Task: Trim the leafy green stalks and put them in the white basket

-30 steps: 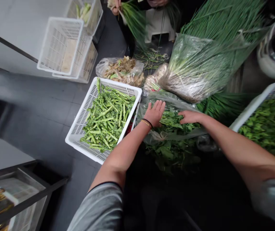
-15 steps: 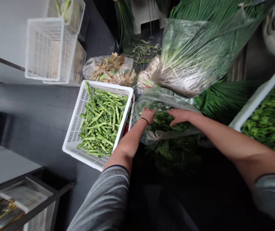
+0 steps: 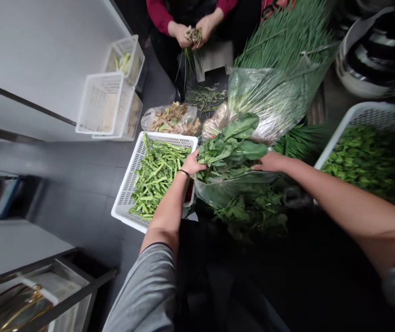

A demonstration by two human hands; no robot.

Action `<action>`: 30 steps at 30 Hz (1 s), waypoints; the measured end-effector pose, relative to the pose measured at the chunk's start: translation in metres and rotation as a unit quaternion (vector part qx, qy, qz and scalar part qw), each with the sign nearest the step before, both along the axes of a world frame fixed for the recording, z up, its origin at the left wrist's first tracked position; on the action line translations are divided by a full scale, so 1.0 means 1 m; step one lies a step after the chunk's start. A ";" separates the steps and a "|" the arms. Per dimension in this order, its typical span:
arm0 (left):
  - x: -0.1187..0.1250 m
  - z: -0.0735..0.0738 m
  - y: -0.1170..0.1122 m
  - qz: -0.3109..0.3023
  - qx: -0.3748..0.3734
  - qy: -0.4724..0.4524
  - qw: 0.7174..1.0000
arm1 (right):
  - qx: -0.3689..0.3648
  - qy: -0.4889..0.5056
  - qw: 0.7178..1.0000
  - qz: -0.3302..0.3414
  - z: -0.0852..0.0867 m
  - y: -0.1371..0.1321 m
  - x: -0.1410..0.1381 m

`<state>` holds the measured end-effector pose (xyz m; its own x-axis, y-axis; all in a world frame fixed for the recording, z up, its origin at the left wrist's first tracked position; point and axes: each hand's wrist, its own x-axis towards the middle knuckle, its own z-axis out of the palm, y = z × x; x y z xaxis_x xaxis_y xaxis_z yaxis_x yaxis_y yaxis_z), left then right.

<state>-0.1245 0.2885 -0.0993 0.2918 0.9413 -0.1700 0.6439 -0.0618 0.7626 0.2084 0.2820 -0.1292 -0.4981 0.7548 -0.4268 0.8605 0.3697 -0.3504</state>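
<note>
Greens (image 3: 220, 151) now heap above mouth of bag (image 3: 232, 188), between left hand (image 3: 191, 164) and right hand (image 3: 269, 162); half second ago, lay lower inside, so lifting seems under way. Left thumb apart, fingers partly hidden; right fingertips among greens. Cannot tell either grip.

The dark tiled floor (image 3: 90, 177) carries stacked white baskets (image 3: 119, 103) at far left, a clear plastic bag of brown scraps (image 3: 174, 117) to their right, and loose green trimmings (image 3: 206, 98) just beyond that bag.
</note>
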 end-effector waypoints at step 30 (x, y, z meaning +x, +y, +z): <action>0.059 0.147 -0.295 0.177 -0.164 -0.384 0.891 | -0.039 0.263 0.940 0.213 0.219 -0.173 -0.049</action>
<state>-0.0653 -0.0061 0.0479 0.1359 0.9335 -0.3319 -0.1406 0.3497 0.9262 0.1596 0.1086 0.0894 -0.9062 0.4148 -0.0822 0.3394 0.5975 -0.7265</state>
